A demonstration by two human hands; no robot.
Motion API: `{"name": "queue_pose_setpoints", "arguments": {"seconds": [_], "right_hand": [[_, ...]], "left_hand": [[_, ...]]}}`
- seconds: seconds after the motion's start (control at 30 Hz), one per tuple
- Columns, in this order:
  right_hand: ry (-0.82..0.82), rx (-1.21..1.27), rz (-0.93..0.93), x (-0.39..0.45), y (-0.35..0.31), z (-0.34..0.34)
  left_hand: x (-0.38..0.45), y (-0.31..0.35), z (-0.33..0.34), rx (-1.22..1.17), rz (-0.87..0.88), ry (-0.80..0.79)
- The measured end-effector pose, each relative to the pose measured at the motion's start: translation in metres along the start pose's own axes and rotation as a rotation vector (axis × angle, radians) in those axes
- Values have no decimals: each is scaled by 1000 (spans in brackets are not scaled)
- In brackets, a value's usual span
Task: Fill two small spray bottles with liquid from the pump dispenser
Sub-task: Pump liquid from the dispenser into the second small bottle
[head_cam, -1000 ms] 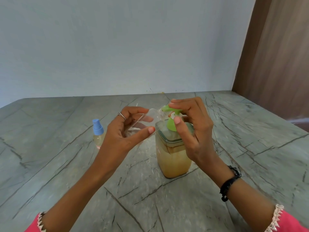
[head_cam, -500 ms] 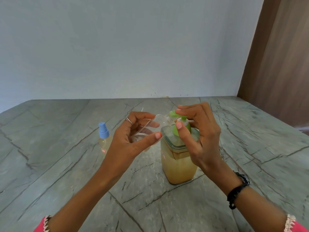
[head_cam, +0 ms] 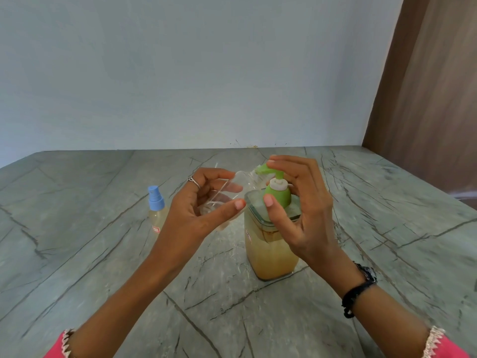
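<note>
i judge the clear bottle point(head_cam: 227, 195) light, slick; left hand point(head_cam: 204, 210) fingers curl around it beside the pump dispenser point(head_cam: 271, 228), right hand point(head_cam: 302, 210) fingers pressing its green head point(head_cam: 264, 168).

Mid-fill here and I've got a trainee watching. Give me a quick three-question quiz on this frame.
1. True or false: the blue-capped spray bottle stands on the table with nobody touching it.
2. Which hand holds the clear bottle tilted toward the nozzle? A left hand, B right hand.
3. What colour is the pump head on the pump dispenser?

Key: 1 true; 2 A; 3 green.
</note>
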State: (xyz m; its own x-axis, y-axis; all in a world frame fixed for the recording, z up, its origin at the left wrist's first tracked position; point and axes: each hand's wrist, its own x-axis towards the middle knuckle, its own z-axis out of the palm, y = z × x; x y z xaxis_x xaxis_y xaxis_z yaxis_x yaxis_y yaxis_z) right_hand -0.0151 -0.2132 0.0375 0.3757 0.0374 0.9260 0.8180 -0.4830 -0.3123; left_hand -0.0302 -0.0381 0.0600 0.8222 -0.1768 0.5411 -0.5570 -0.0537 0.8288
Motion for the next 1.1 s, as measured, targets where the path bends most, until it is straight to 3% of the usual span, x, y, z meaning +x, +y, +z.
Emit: {"name": "queue_pose_setpoints", "arguments": {"seconds": [0.4,0.77,1.1], "right_hand": [[109,-91,9,11,-1,4],[17,-59,-7,4,-3,0],[52,4,30,6,0,1]], "left_hand": [[0,-1,-2,27,-18,5],[0,4,1,-10,-14,19],[-1,4,0,8,-13,15]]}}
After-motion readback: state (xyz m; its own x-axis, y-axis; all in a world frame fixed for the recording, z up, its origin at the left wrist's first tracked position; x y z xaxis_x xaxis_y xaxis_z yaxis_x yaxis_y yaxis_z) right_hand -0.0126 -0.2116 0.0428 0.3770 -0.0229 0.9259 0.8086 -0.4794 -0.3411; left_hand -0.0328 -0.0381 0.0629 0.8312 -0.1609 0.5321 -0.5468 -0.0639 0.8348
